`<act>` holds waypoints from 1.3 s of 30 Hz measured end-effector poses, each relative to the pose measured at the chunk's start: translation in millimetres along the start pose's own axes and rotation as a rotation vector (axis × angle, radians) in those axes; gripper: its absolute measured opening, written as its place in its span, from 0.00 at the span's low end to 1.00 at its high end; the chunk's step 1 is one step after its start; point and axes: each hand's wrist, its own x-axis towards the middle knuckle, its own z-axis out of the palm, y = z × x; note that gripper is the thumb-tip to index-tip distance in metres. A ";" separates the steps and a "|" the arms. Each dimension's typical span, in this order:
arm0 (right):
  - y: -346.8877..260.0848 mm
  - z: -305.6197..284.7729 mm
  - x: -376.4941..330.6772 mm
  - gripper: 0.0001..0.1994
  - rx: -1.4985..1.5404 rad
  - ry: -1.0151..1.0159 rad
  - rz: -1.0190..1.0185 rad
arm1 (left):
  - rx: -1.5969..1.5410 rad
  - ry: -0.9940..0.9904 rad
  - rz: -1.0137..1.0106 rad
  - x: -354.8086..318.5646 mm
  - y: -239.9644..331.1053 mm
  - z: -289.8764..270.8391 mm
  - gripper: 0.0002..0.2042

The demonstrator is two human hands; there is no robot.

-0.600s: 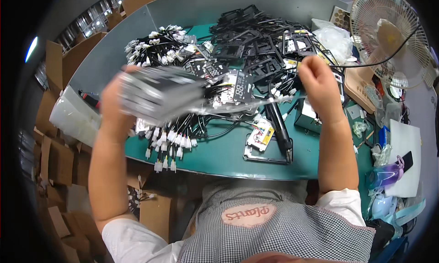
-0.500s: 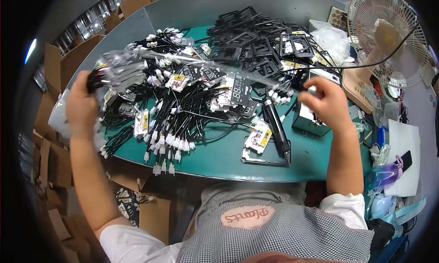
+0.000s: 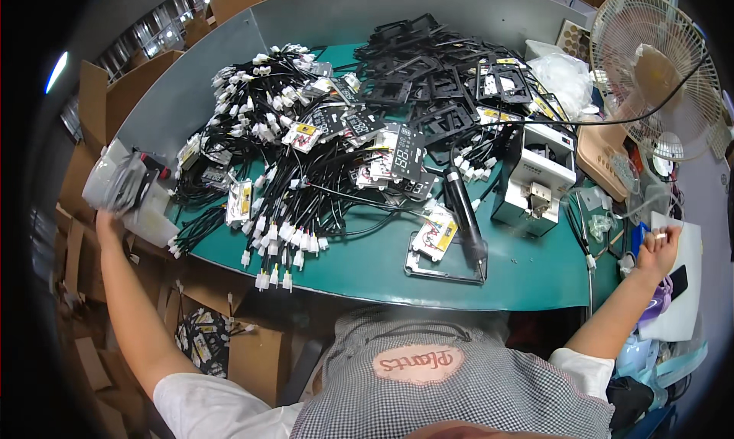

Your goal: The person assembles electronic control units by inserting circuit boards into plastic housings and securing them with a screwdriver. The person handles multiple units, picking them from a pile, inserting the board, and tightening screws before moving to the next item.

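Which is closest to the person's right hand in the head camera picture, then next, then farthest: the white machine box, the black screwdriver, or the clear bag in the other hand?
From the right hand:
1. White machine box, on the table's right side.
2. Black screwdriver, lying mid-table, just left of the box.
3. Clear bag, far left, held by the left hand.

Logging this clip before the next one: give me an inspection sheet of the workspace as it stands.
Surface: green table, mostly covered.
Job's things: clear plastic bundle gripped in left hand at the table's left end; small white piece in right hand at the right end.
Clutter: display boards, black frames, electric screwdriver, white dispenser box.
Grippers: hands spread wide apart.
Cables: black harnesses with white plugs heaped.
Surroundings: fan, cardboard boxes.
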 end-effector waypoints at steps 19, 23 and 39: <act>43.4 169.9 -166.2 0.17 -0.211 -1.150 0.143 | -0.317 -0.833 0.058 -144.7 315.5 320.9 0.13; 33.8 184.4 -187.4 0.22 -0.549 -1.278 -0.001 | 0.098 -0.428 0.622 -160.1 290.5 401.7 0.35; 76.0 200.7 -190.8 0.12 -1.258 -1.415 -0.247 | 0.367 -0.636 0.750 -236.0 208.3 383.5 0.35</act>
